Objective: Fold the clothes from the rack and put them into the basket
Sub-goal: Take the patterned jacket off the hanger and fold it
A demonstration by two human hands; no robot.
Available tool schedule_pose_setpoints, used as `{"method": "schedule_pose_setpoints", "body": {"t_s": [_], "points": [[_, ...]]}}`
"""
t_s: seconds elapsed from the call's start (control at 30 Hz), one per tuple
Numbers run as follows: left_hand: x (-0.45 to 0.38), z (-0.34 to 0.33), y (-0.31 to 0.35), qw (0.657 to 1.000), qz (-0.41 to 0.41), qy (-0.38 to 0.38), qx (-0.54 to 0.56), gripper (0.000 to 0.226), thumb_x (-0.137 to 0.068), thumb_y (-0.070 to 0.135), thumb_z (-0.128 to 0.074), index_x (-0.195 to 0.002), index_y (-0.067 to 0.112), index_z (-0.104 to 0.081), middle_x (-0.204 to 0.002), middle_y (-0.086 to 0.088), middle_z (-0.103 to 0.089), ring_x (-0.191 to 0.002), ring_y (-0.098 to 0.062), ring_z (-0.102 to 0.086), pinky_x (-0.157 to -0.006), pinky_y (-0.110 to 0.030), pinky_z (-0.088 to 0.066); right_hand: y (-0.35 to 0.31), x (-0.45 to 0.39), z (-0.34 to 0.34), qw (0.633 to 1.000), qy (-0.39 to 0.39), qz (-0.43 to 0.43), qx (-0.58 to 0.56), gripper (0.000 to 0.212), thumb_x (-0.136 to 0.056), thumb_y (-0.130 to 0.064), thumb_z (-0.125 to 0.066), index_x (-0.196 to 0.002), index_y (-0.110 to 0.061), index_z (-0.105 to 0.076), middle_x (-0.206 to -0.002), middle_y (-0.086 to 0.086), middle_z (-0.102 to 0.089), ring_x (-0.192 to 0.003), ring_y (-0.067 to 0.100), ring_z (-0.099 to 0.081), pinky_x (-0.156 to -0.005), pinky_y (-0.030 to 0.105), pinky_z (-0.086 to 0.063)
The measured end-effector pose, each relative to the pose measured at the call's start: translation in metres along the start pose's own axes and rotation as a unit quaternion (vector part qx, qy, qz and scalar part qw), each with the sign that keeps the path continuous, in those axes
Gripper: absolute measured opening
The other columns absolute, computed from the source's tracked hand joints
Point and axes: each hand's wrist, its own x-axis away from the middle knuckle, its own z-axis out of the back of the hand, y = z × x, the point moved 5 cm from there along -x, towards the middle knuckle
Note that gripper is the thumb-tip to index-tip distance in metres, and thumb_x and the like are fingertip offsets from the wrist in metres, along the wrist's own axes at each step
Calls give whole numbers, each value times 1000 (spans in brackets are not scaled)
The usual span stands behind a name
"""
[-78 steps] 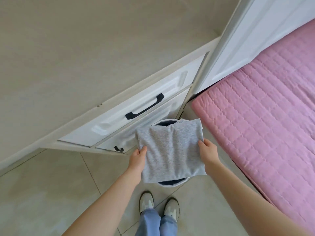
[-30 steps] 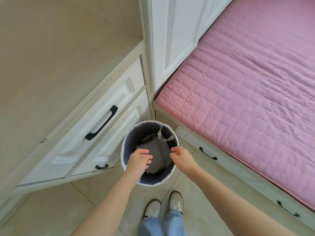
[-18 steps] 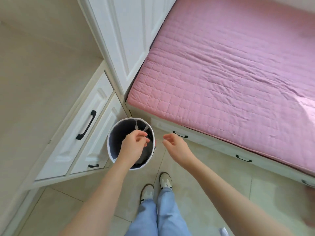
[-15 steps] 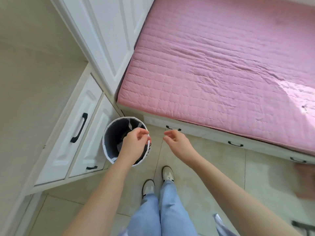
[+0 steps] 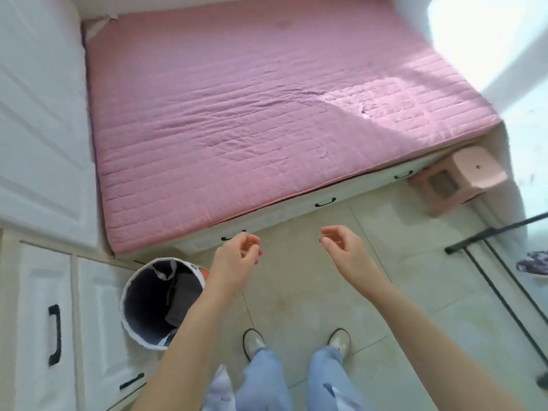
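Observation:
The round basket [image 5: 130, 327] with a white rim and dark lining stands on the floor at the lower left, next to the white drawers. Folded grey clothes [image 5: 178, 298] lie inside it. My left hand [image 5: 237, 259] hovers to the right of the basket, fingers loosely curled, holding nothing. My right hand [image 5: 344, 247] floats in front of me over the tiles, fingers relaxed and empty. At the right edge the black bars of the rack [image 5: 486, 232] show, with a patterned garment [image 5: 533, 262] beside them.
A bed with a pink quilted mattress [image 5: 252, 114] fills the middle, with drawers in its base. White drawers [image 5: 50, 321] and a cabinet stand at the left. A pink plastic stool [image 5: 462, 176] sits at the bed's right corner. My feet [image 5: 296, 345] stand on pale tiles.
The folded grey garment went from both hands into the basket. Both hands came out empty and the view swung right, away from the basket toward the rack.

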Motion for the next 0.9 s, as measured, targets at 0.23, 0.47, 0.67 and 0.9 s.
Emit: {"method": "schedule_pose_setpoints", "body": {"t_s": [0.23, 0.47, 0.67, 0.9], "points": [[7, -108, 91, 995, -69, -70, -31, 15, -96, 11, -52, -94, 23, -61, -84, 6, -70, -74, -15, -68, -64, -21, -49, 80, 43, 123, 990, 113, -60, -55, 22, -95, -20, -54, -117, -17, -60, -107, -5, -64, -98, 8, -58, -78, 12, -42], [37, -254, 179, 984, -109, -136, -47, 22, -95, 12, -52, -86, 31, -59, -85, 5, -71, -71, -13, -69, -62, -22, -49, 172, 89, 262, 972, 190, -103, -95, 24, -96, -23, -52, -119, -18, -58, -109, -2, -65, -105, 9, -59, -79, 13, -43], [56, -371, 253, 970, -155, -178, -64, 14, -96, 16, -52, -93, 26, -61, -85, 7, -70, -73, -11, -69, -55, -17, -47, 221, 107, 400, 954, 271, -86, -92, 24, -95, -24, -53, -117, -18, -59, -109, -2, -65, -105, 10, -60, -89, 24, -45], [71, -499, 357, 937, -226, -249, -95, 12, -97, 19, -52, -101, 25, -61, -90, 7, -69, -80, -9, -68, -69, -24, -54, 261, 112, 543, 927, 351, -83, -105, 21, -96, -22, -52, -116, -19, -58, -111, 2, -65, -107, 15, -60, -96, 38, -49]]}}
